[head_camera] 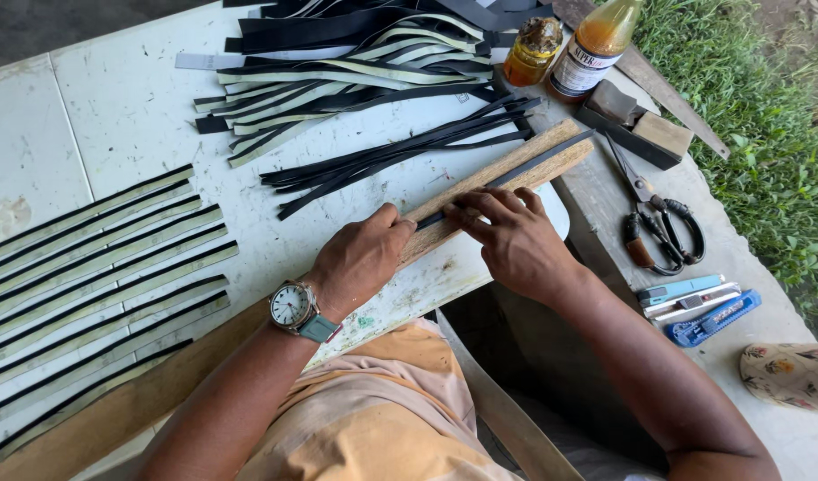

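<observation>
The left hand (360, 258) and right hand (516, 240) are pressing a black strip (516, 174) with flattened fingers onto a wooden bar (507, 178) lying at the table's (115, 107) near right edge. Uneven pressure is likely risking the strip sliding off the bar.

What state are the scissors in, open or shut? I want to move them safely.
Shut, as far as shown: the scissors lie flat on the grey bench, blades together in one point, handles side by side.
</observation>
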